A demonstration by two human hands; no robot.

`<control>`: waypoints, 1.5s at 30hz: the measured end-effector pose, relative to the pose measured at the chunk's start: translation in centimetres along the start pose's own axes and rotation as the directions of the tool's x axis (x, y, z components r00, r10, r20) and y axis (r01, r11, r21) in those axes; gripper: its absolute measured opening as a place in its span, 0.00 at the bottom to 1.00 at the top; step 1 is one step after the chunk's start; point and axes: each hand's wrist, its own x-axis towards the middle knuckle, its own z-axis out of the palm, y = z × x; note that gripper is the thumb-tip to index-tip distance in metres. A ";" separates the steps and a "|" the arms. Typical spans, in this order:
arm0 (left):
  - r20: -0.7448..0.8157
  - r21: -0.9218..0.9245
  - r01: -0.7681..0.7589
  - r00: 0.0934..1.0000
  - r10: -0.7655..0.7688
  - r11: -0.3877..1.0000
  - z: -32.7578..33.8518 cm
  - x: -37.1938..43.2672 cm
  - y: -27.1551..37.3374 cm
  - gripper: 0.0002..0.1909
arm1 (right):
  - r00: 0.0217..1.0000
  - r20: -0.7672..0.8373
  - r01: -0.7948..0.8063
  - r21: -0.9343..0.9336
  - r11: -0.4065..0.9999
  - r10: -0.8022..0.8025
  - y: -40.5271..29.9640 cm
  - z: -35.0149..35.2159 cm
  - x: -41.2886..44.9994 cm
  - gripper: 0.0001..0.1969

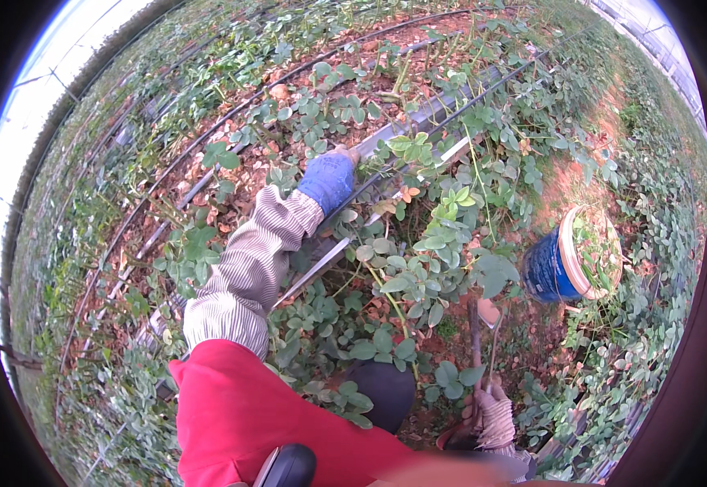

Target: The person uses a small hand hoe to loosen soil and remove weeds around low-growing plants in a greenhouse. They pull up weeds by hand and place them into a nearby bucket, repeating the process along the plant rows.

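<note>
My left hand (328,181), in a blue-coated glove and striped sleeve cover, reaches over the bed among rose bushes. Its fingertips are at the grey edging strip (384,139), beside low leafy stems; whether they hold anything is hidden. My right hand (492,409), in a pale knitted glove, is low at the right, closed around a thin brown stick-like handle (475,335). A second thin rod (496,347) rises beside it, with a small pale flat piece (488,311) near the top. Leaves partly cover these, so the tool's kind is unclear.
A blue bucket (542,268) with a pale rim, holding green cuttings, lies tilted on the path at the right. Black drip tubing (207,131) runs along the bed. A dark rounded shape, perhaps my knee (384,392), is among the leaves. Rose stems (399,298) arch across the front.
</note>
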 end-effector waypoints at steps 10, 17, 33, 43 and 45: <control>-0.281 0.170 0.339 0.917 -0.284 0.925 -3.1 -0.6 -4.5 0.12 | 1.000 0.015 0.015 0.041 0.999 -0.016 1.3 -0.4 -0.2 0.16; -0.018 0.054 0.566 0.824 -0.566 0.823 -1.4 2.7 -9.1 0.17 | 1.000 0.010 0.000 0.069 0.998 -0.001 1.9 -0.3 -1.3 0.15; -0.128 0.205 0.478 0.878 -0.461 0.854 -2.5 3.1 -7.5 0.18 | 0.997 0.023 0.079 0.051 0.996 -0.080 3.3 -1.9 -4.4 0.14; -0.957 -0.202 -0.884 0.270 0.106 0.422 -16.9 2.1 27.0 0.20 | 0.991 0.036 0.122 0.115 0.986 -0.127 3.7 -3.3 -6.4 0.17; -0.992 -0.002 -0.818 0.076 0.104 0.576 -14.8 3.8 35.8 0.21 | 0.992 0.033 0.117 0.145 0.983 -0.123 4.0 -3.5 -6.3 0.16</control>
